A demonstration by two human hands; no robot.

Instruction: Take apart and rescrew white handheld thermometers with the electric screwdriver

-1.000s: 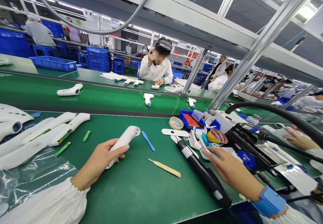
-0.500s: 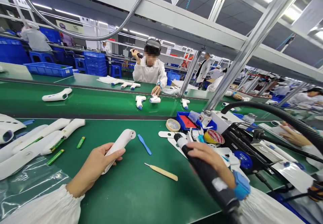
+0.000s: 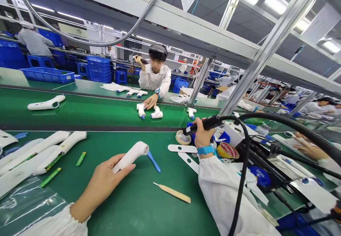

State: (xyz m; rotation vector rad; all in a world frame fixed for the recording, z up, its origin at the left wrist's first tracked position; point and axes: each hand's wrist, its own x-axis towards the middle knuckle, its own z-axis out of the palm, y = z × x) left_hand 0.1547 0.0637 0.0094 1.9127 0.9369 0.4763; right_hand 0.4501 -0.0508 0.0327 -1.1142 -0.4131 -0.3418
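Green assembly table (image 3: 149, 207): white thermometer body (image 3: 130, 156) sat wrapped in left grip (image 3: 102, 182), long axis slanting toward right grip (image 3: 204, 133), which was closed round a black electric screwdriver (image 3: 206, 123).

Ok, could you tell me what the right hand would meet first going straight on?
The right hand, holding a black electric screwdriver, would probably meet the tape roll first, though depth is unclear and it may pass above.

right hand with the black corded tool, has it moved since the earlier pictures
Yes: the right hand has risen, from below the round beige tape roll to level with it.
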